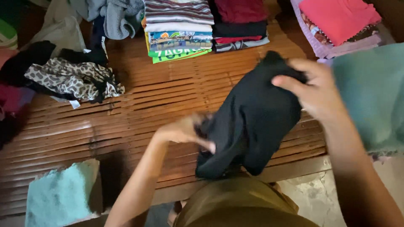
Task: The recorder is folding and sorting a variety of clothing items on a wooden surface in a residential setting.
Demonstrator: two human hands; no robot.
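A black garment (252, 122) hangs in front of me above the slatted bamboo platform (139, 109). My right hand (313, 86) grips its upper end, at the right of the view. My left hand (185, 131), blurred by motion, holds the garment's lower left edge. The cloth droops between both hands, and its bottom fold reaches down to my lap.
Folded clothes stand in stacks at the back: a striped and printed stack (179, 27), a dark red stack (240, 23), a pink stack (336, 25). A loose heap with a leopard-print piece (71, 80) lies left. A teal cloth (372, 92) lies right, a light blue towel (63, 195) near left.
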